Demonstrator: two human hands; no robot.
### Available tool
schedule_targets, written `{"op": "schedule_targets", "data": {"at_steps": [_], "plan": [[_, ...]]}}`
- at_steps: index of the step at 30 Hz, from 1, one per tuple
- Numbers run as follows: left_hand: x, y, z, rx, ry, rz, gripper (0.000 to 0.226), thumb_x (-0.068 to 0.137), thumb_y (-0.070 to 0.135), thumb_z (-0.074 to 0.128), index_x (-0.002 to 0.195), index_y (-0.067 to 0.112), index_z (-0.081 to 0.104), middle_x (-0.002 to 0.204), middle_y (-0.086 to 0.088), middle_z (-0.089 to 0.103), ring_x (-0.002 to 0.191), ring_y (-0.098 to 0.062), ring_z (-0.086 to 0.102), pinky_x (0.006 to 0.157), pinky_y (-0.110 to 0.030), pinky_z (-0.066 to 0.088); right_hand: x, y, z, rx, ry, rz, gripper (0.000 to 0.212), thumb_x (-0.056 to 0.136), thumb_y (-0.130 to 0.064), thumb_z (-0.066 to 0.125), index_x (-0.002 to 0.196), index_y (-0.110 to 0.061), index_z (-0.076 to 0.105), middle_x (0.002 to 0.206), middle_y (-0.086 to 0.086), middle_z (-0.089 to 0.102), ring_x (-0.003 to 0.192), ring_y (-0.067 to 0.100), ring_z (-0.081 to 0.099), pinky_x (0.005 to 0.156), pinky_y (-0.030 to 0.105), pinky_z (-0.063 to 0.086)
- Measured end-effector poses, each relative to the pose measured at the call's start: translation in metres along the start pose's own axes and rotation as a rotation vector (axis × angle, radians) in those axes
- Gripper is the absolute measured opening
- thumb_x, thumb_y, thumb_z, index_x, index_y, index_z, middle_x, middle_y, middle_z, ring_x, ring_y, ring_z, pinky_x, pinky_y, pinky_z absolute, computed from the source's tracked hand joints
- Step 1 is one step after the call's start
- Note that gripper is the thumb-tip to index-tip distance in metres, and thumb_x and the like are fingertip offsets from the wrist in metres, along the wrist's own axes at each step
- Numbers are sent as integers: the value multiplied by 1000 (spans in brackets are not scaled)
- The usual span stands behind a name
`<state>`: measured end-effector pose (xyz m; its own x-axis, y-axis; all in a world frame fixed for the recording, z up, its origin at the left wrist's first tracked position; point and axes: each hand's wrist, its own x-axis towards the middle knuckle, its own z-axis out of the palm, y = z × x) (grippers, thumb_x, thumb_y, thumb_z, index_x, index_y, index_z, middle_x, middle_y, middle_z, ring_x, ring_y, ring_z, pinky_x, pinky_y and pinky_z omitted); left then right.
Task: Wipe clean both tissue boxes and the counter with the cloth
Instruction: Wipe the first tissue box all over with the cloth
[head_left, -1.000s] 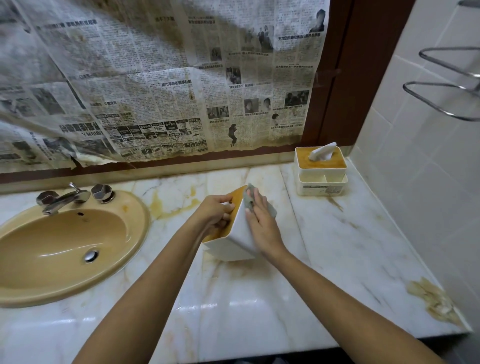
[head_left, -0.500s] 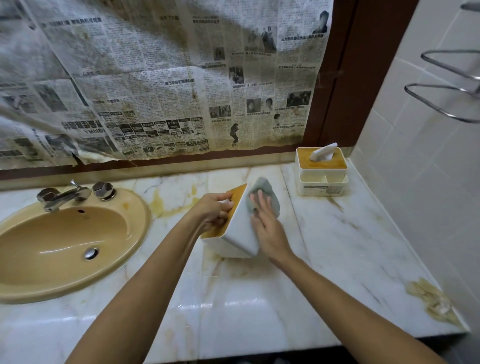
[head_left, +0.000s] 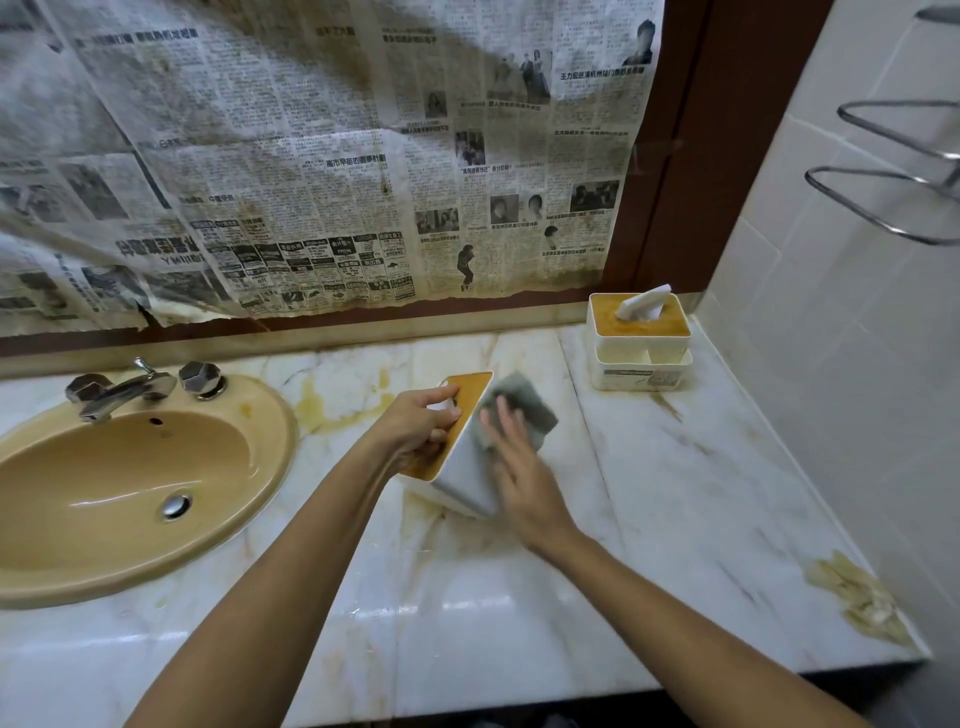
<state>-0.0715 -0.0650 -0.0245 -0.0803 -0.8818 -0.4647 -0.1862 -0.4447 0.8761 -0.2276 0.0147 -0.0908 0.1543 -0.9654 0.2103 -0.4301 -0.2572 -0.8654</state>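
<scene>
Where the white, yellow-veined marble counter (head_left: 675, 519) fills the lower view, we note a wide sheet of yellowed newspaper (head_left: 311, 156) hanging over the surface behind it. A tan oval ceramic basin (head_left: 104, 493) is set into the counter at the left, with a chrome tap (head_left: 122, 389) on its rear rim. A chrome wire rack (head_left: 893, 176) is fixed to the tiled wall at the right. We locate the first white plastic tissue box with an orange top (head_left: 641, 353) standing upright in the far right corner of the counter, well apart from the hands, with a white tissue (head_left: 641, 304) protruding from its slot. The second white tissue box with an orange top (head_left: 462, 478) is near the middle of the counter, tilted so that its orange top faces left and its lower end meets the marble. The left hand (head_left: 415, 431) grips this box, fingers curled over the orange top. The right hand (head_left: 519, 467) lies flat against the white side, fingers extended, pressing the grey folded cloth (head_left: 524, 410) onto the upper part of that side. A yellow-brown crusted stain (head_left: 857, 597) sits near the front right edge of the counter; fainter yellow marks lie between the basin and the tilted box.
</scene>
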Motion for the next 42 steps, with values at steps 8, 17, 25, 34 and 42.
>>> {"op": "schedule_targets", "data": {"at_steps": [8,17,25,34,42], "plan": [[-7,-10,-4,124,-49,45,45,98,6,55,141,19,54,59,7,48,46,-8,34,44,-19,30,43,-3,-34,230,217,276,28,107,-29,38,125,-25,60,111,-1,67,98,16,63,81,30,52],[1,-3,-28,620,-169,226,45,100,9,50,141,28,53,93,-4,60,60,-12,46,57,-17,42,40,22,-65,315,505,504,30,106,-32,37,103,-15,62,103,7,68,100,26,64,83,37,53],[9,-7,-32,1053,-259,209,48,95,15,44,131,46,56,114,5,66,108,-20,59,99,-36,46,22,27,-59,434,438,566,27,106,-29,40,99,-19,64,105,9,71,100,27,68,88,44,56],[11,-33,-46,1071,-232,291,37,95,12,46,107,47,54,105,11,62,101,-14,58,88,-39,54,10,20,-42,543,364,566,27,107,-26,39,112,-16,64,104,6,71,93,21,70,72,29,58],[-11,-38,-4,706,418,358,7,86,30,61,84,24,63,83,10,67,85,-15,62,68,-30,45,11,17,-38,556,341,576,27,107,-26,40,102,-18,64,98,4,70,91,20,68,77,33,55]]}}
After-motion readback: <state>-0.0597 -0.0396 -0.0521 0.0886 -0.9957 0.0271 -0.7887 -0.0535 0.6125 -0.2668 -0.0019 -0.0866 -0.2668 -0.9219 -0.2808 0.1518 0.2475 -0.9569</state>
